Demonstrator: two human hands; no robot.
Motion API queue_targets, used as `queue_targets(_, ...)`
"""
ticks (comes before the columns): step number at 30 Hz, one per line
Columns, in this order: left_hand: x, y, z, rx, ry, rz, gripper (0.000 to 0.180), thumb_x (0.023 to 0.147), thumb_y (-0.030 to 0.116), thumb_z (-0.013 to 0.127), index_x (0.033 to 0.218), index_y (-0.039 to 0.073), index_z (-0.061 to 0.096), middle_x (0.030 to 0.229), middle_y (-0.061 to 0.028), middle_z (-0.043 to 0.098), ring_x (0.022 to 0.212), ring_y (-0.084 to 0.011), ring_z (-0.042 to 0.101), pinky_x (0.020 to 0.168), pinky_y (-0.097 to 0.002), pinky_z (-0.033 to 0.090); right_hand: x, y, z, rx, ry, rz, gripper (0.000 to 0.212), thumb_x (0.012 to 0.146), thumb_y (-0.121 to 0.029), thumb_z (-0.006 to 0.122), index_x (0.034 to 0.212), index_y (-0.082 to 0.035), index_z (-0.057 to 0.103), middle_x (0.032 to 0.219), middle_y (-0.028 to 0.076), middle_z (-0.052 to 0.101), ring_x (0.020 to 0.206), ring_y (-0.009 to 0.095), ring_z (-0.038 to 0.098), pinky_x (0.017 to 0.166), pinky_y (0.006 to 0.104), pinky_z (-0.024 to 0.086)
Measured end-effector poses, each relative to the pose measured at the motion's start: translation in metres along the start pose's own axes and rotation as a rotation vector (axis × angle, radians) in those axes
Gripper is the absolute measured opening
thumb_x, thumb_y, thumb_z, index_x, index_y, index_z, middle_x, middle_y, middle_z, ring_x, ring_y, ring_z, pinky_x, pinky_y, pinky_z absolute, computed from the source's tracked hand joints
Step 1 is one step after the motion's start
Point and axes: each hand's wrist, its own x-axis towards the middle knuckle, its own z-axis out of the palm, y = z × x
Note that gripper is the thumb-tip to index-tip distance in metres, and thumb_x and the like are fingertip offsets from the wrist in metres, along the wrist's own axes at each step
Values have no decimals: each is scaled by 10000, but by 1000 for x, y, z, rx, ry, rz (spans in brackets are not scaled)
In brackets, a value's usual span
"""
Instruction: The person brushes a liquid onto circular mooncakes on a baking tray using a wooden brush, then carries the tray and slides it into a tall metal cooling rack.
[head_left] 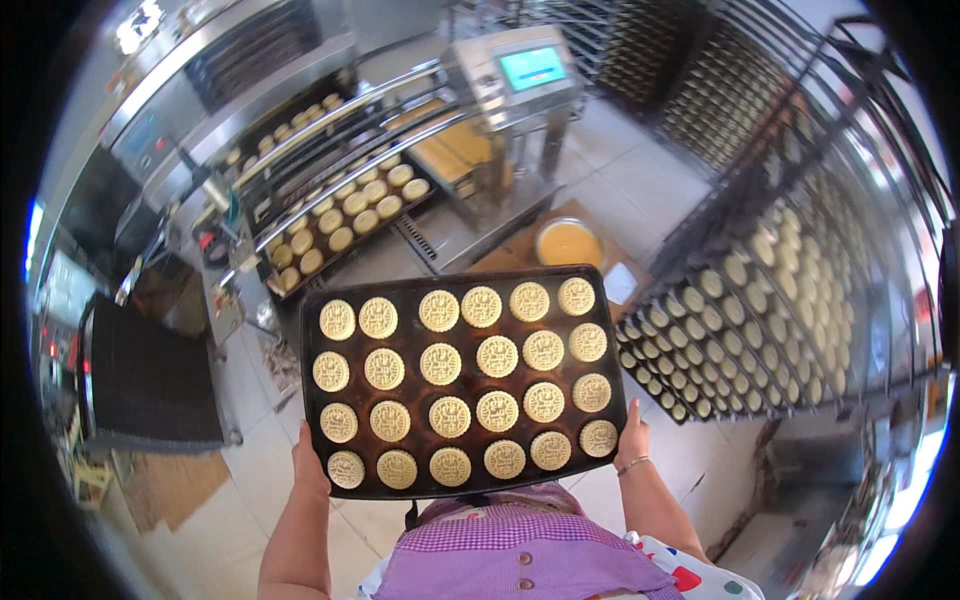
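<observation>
A dark rectangular baking tray (pixel 420 412) is held out in front of my body, level or nearly so. Rows of round, pale pressed cakes (pixel 497 356) with raised patterns and scalloped edges lie on it. My left hand (pixel 310 464) grips the tray's left edge near the close corner. At the opposite edge, my right hand (pixel 633 436) has hold of the tray, with a bracelet at the wrist. The fingers of both hands are mostly hidden beneath the tray.
Beyond the tray stands a metal machine with rails, a lit screen (pixel 532 68) and another tray of cakes (pixel 340 239). A round container of yellow liquid (pixel 568 246) sits ahead. A tall rack of loaded trays (pixel 735 320) stands close on the right. A black box-shaped unit (pixel 150 375) is at left.
</observation>
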Motion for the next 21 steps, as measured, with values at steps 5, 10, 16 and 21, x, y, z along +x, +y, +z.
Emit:
queue_targets(5,-35,79,85,61,-424,-5,540,925,471,406,1235,35,479,1219,-94,545,1076,-259,550,927,-394,444,-79,-23,-85,342,-133,-157,574,908,-502,444,974,52,580,910,92,627,798,164,607,700,304,504)
queue_targets(10,7,115,83,167,-813,-47,575,927,497,385,1256,31,456,1250,-101,518,1148,-234,494,990,-373,379,-174,31,-72,411,105,-479,495,921,-466,453,927,14,575,864,62,605,789,153,586,711,294,493)
queue_targets(16,91,135,52,463,-1037,177,619,809,495,619,1134,-23,521,1038,-54,585,931,-120,549,834,-276,448,-212,62,-48,233,192,-564,426,913,-407,515,847,11,569,792,2,578,697,71,517,627,245,453)
queue_targets(21,111,107,63,518,-1093,391,699,684,495,744,1098,-25,528,1032,-36,588,931,-100,527,818,-252,427,-217,46,-54,143,203,-619,436,911,-400,524,878,30,584,798,4,588,701,61,517,627,232,449)
